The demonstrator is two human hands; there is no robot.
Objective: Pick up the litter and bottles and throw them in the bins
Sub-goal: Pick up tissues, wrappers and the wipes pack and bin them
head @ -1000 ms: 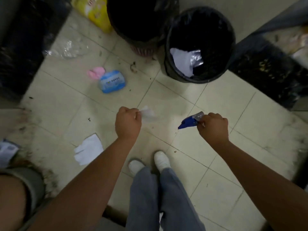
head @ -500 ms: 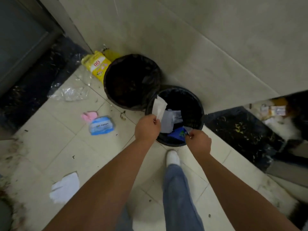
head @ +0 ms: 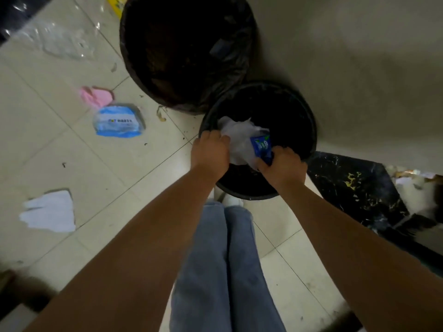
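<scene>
Pale floor tiles [head: 55, 164] with dark grout lines run up to a plain wall, and a strip of black marble [head: 354, 188] sits off to the right. Two black bins stand against that wall: a big one [head: 134, 56] further back and a smaller one [head: 309, 130] right in front of the person's jeans [head: 215, 259].

Both hands are over the small bin's near rim. The left hand [head: 209, 153] is curled shut, and it looks like it's pinching the edge of some white paper [head: 236, 140], though the fingertips are hidden so I can't be totally sure. The right hand [head: 282, 165] is closed on a blue wrapper [head: 262, 146], which sticks up over the bin's opening, right beside the white paper.

Plenty of litter is on the floor to the left: a blue and white packet [head: 118, 122], a pink scrap [head: 97, 95] just beside it, a white sheet [head: 50, 212] nearer the camera, a clear plastic bag [head: 64, 41] up top, and a bit of yellow packaging [head: 115, 3] behind the big bin.
</scene>
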